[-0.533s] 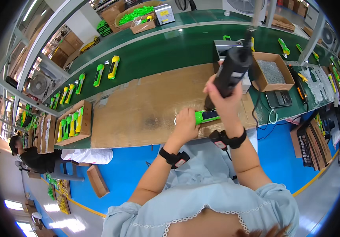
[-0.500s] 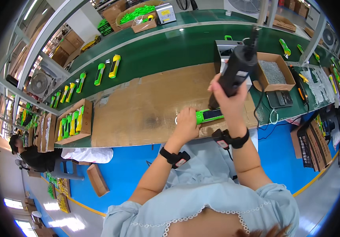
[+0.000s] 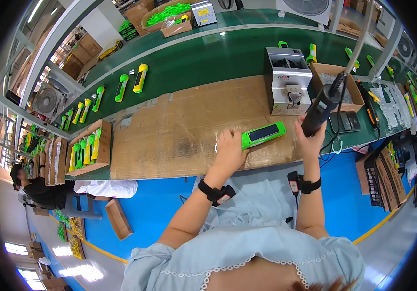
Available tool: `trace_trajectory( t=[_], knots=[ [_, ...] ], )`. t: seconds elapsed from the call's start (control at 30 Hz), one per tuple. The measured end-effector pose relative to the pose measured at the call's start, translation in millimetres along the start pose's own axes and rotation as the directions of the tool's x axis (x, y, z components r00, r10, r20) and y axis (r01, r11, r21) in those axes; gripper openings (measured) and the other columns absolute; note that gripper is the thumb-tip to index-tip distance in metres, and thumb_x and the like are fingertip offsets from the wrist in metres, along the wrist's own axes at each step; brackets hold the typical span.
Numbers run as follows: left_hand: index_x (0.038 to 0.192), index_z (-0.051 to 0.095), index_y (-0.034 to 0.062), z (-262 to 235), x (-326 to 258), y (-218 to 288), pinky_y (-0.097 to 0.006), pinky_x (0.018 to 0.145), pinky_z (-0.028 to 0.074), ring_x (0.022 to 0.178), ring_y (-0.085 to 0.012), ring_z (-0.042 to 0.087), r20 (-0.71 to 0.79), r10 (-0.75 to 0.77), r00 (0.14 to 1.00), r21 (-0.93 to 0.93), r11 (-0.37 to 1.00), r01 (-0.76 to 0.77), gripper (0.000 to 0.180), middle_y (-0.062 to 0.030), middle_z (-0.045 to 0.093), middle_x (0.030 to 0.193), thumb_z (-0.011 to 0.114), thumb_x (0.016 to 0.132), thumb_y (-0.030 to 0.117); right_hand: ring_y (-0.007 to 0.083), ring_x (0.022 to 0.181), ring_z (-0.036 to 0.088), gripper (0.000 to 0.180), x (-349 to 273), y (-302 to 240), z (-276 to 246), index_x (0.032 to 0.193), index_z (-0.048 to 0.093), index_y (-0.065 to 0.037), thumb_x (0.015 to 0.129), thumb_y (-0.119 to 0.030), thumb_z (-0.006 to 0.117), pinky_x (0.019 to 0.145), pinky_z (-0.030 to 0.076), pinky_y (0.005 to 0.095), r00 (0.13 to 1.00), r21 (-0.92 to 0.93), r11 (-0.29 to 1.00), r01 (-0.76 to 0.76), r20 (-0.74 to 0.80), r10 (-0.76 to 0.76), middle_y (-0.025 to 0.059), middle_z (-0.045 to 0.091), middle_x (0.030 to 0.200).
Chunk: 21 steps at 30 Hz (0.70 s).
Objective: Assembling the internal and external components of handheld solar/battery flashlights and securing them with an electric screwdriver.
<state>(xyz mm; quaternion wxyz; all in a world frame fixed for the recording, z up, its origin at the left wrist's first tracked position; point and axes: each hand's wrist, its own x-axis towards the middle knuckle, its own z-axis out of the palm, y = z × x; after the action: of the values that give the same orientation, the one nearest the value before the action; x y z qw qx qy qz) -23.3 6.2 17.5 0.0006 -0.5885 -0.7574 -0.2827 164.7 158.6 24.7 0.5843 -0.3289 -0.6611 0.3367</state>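
My left hand (image 3: 231,149) is closed round one end of a green flashlight (image 3: 264,135) with a dark solar panel on its upper face. The flashlight is over the cardboard sheet (image 3: 179,131), its free end pointing right and slightly away from me. To its right, clear of it, my right hand (image 3: 312,141) grips a black electric screwdriver (image 3: 321,110) near its lower end. The tool leans, its cord end up and to the right; its tip is hidden by my hand. Just behind stands a grey metal screw feeder (image 3: 286,82).
An open box of small grey parts (image 3: 351,99) sits behind the screwdriver. Several green and yellow flashlights (image 3: 140,78) lie on the green bench beyond the cardboard. More fill a carton (image 3: 103,148) at the left. The screwdriver's cable (image 3: 338,123) loops down by a dark device (image 3: 346,122).
My right hand has drawn the screwdriver right and away from the flashlight, uncovering the screw feeder. In my left hand, the flashlight's free end has swung slightly farther from me.
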Motion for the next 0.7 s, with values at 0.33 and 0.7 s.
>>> trace_trajectory(
  t=[0.33,0.7],
  knots=[
    [0.114,0.049,-0.0021,-13,4,0,-0.046,0.086,0.04,0.1,-0.0399,0.048,0.105,0.056,0.993,0.006,0.998,-0.057,0.054,-0.0223,0.048,0.106,0.073,0.069,0.015,0.0059,0.068,0.056,0.027,-12,56,1,0.099,0.057,-0.002,0.078,-0.01,0.072,0.062,0.045,0.0224,0.928,-0.091,0.924,-0.371,0.007,0.373,0.0022,0.061,0.078],
    [0.106,0.053,-0.0037,-40,25,-19,-0.044,0.079,0.045,0.092,-0.0412,0.053,0.183,-0.052,0.982,0.015,0.999,0.05,0.051,-0.0228,0.052,0.098,0.078,0.065,0.015,0.0009,0.05,0.043,0.009,-11,58,-1,0.088,0.054,-0.002,0.089,-0.008,0.06,0.045,0.03,0.018,0.916,0.198,0.898,-0.393,0.001,0.401,-0.005,0.051,0.06]
  ],
)
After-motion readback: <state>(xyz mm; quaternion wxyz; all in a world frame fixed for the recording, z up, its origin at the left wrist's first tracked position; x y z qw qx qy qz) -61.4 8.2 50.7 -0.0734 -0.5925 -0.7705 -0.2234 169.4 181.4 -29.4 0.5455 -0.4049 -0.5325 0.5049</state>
